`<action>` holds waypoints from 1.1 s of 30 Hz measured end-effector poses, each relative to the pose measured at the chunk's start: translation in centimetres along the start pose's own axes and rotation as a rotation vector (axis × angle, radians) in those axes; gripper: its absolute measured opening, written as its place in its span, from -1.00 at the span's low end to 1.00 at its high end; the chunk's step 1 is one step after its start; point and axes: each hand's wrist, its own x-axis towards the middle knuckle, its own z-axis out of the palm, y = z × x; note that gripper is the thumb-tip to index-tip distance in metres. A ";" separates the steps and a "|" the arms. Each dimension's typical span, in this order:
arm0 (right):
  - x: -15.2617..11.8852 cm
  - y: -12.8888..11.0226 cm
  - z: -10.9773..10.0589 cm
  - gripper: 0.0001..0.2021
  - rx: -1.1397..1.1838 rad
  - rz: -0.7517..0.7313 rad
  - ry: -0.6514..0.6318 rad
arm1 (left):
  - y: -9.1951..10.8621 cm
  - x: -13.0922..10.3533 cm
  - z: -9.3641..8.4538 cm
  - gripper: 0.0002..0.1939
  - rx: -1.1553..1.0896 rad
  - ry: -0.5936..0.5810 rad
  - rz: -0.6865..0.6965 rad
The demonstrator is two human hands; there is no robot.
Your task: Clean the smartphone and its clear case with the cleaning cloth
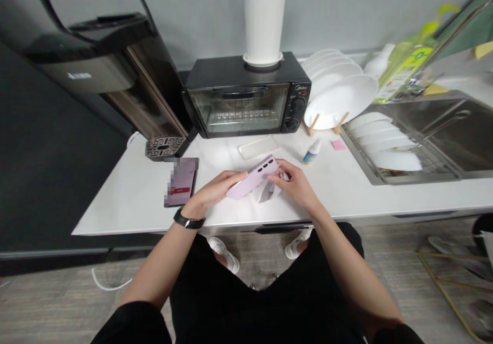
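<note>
L hand [217, 187] grips the lilac phone [251, 180], which sits tilted between both hands, back up. R hand [292, 179] curls at its camera end, by a grey-white sheet [266, 192] (can't tell if pinched). Main risk, prob.: smooth phone slips if L grip loosens or R pushes too hard. Just beyond the hands: clear case [257, 147]; past R hand, small upright bottle [311, 152], which a careless elbow/reach could tip.

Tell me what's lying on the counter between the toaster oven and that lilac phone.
In the head view, what looks like a clear phone case lies on the white counter between the toaster oven and the lilac phone.
</note>
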 end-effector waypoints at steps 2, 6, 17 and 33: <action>-0.7 0.9 -0.5 -0.72 0.032 0.052 0.016 | 0.2 0.5 1.3 -0.50 -0.028 -0.070 -0.004; -1.6 3.2 -0.9 -0.70 -0.066 0.174 0.058 | 0.2 0.3 3.2 -0.55 -0.006 0.015 0.066; -2.9 3.7 -1.2 -0.73 -0.304 0.195 0.068 | -0.8 -0.8 5.6 -0.47 0.563 0.440 0.195; -1.5 -0.8 -1.5 -0.75 -0.198 -0.030 0.327 | -1.4 -1.1 5.4 -0.53 0.867 0.483 0.213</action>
